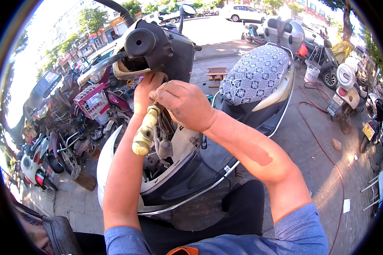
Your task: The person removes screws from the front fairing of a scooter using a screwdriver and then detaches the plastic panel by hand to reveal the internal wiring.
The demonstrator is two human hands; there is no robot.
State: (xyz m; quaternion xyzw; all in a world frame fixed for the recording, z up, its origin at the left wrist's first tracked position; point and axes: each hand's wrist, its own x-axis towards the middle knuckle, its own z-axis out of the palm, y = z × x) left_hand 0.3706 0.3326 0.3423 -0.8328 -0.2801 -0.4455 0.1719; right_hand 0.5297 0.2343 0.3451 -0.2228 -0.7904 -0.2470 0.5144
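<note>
My left hand (144, 91) reaches up under the dark handlebar housing (170, 53) of a scooter, fingers curled and partly hidden behind my right hand. My right hand (185, 104) is closed, thumb and fingertips pinched together beside the left one; what they hold is hidden. Just below them a worn pale-yellow cylindrical piece (144, 136) with a hole in its side slants down toward me; whether a hand grips it, I cannot tell. The scooter’s opened front body (185, 155) shows wiring and parts. Its seat has a blue-grey patterned cover (255, 74).
Parked scooters and parts crowd the left, with a pink one (115, 97) close by. A small wooden stool (217, 73) stands behind. At right are a white bucket (311, 75), more scooters (344, 97), a red hose (323, 148) on the paving and a metal chair (381, 182).
</note>
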